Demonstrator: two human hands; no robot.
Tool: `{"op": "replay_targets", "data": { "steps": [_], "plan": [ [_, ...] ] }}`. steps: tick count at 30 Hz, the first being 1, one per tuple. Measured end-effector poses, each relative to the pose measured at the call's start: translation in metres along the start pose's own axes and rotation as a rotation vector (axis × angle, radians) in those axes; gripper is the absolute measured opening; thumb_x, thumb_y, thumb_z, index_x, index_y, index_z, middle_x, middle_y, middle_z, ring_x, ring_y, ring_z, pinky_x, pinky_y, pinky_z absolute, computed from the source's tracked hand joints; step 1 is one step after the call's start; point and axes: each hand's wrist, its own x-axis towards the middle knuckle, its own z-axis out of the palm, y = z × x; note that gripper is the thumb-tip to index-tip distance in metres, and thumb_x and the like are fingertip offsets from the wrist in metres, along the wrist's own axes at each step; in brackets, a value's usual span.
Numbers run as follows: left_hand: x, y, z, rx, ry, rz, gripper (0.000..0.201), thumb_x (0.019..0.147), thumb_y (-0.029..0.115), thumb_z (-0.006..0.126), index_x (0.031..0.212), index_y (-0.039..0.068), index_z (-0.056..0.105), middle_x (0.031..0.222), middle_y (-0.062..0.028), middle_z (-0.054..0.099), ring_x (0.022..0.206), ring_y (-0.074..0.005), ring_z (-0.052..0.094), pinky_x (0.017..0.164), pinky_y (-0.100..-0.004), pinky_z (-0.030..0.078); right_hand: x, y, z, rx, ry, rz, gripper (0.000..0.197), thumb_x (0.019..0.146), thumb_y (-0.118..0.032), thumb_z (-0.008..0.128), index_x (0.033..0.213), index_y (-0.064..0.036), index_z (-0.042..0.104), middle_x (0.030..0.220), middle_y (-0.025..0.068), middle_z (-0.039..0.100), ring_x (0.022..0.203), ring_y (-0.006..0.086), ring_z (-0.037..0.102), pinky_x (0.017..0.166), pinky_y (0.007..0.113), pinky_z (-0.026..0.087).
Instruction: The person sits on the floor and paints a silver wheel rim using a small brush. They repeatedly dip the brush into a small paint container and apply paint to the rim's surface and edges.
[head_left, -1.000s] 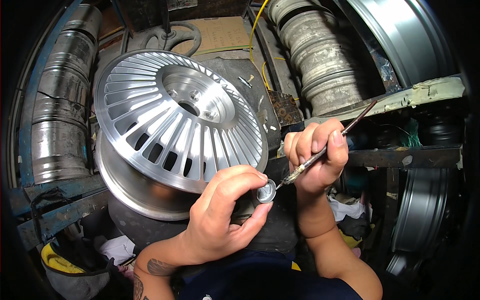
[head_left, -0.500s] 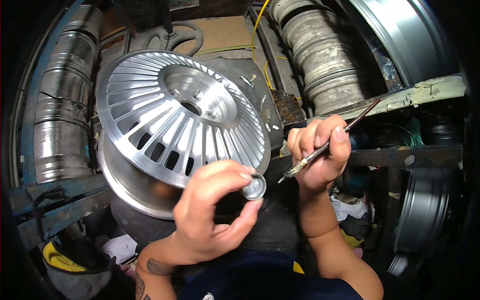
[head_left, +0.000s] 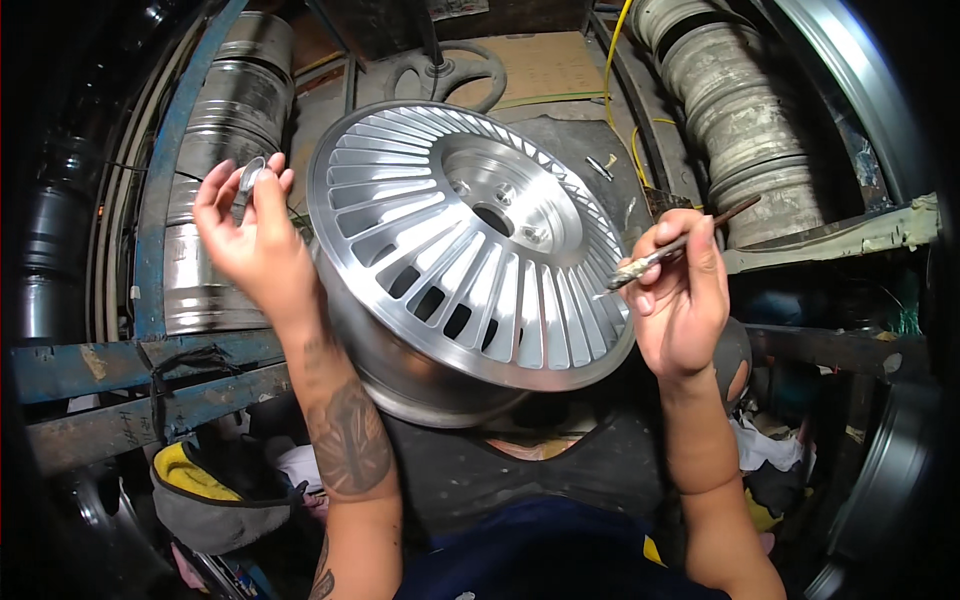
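Observation:
My left hand (head_left: 262,245) is raised beside the wheel, pinching a small round clear-and-silver cap (head_left: 250,178) between thumb and fingers. A thin paintbrush (head_left: 738,211) is gripped in my right hand (head_left: 685,300), its dark handle pointing up to the right. Pale, messy bristles point down-left, close over the wheel's right edge. Between my hands a silver alloy wheel (head_left: 470,165) lies tilted toward me, with many radial spokes and a polished lip. Several gaps between the near spokes look dark. I cannot tell whether the brush tip touches the wheel.
Stacks of metal wheel barrels stand at the left (head_left: 225,150) and right (head_left: 735,120). A blue metal frame (head_left: 90,372) runs along the left. Behind the wheel are a grey handwheel (head_left: 490,75) and cardboard (head_left: 545,65). A grey-and-yellow fabric bag (head_left: 215,510) sits at lower left.
My left hand has swung up and left with the cap, away from the brush. My right hand still holds the brush, its tip now over the wheel's edge. The whole view has shifted.

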Motion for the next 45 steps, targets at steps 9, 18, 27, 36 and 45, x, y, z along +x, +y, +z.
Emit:
{"op": "replay_targets", "data": {
  "steps": [9, 18, 27, 36, 45],
  "plan": [
    [0.043, -0.077, 0.002, -0.038, 0.018, -0.397, 0.043, 0.094, 0.0, 0.057, 0.13, -0.003, 0.034, 0.094, -0.0125, 0.057, 0.081, -0.0223, 0.071, 0.065, -0.0251, 0.054, 0.008, 0.012, -0.003, 0.094, 0.015, 0.146, 0.024, 0.105, -0.025, 0.042, 0.106, -0.0014, 0.049, 0.085, 0.0151, 0.058, 0.063, 0.0157, 0.052, 0.059, 0.027, 0.045],
    [0.005, -0.044, 0.005, -0.059, 0.025, -0.346, 0.04, 0.096, 0.002, 0.058, 0.13, -0.002, 0.039, 0.102, -0.0148, 0.057, 0.099, -0.0239, 0.07, 0.081, -0.0254, 0.054, 0.009, 0.016, -0.014, 0.071, -0.039, 0.198, 0.024, 0.103, -0.025, 0.041, 0.095, -0.0037, 0.047, 0.071, 0.0109, 0.051, 0.057, 0.0168, 0.045, 0.058, 0.03, 0.043],
    [-0.039, -0.001, 0.023, 0.011, -0.009, -0.337, 0.037, 0.1, 0.013, 0.055, 0.132, 0.002, 0.04, 0.111, -0.0191, 0.064, 0.106, -0.0242, 0.067, 0.092, -0.0373, 0.055, 0.003, 0.015, -0.001, 0.049, -0.126, 0.346, 0.023, 0.101, -0.025, 0.044, 0.095, -0.0038, 0.051, 0.077, 0.0085, 0.054, 0.064, 0.0121, 0.048, 0.059, 0.027, 0.043],
    [-0.065, -0.002, 0.009, 0.047, -0.05, -0.407, 0.037, 0.1, 0.014, 0.056, 0.132, 0.003, 0.04, 0.11, -0.0183, 0.065, 0.106, -0.0241, 0.067, 0.093, -0.0381, 0.054, 0.0, 0.01, -0.002, -0.091, -0.172, 0.527, 0.022, 0.099, -0.026, 0.052, 0.095, -0.0044, 0.055, 0.084, 0.0043, 0.054, 0.07, 0.0072, 0.05, 0.063, 0.023, 0.046],
    [-0.027, -0.012, -0.018, -0.015, -0.072, -0.435, 0.038, 0.1, 0.014, 0.056, 0.133, 0.004, 0.041, 0.109, -0.0175, 0.066, 0.106, -0.0241, 0.067, 0.094, -0.0389, 0.053, -0.001, -0.006, 0.0, -0.186, -0.274, 0.53, 0.024, 0.099, -0.027, 0.051, 0.093, -0.0043, 0.057, 0.09, 0.003, 0.056, 0.072, 0.0067, 0.052, 0.065, 0.022, 0.047]
  ]
}}
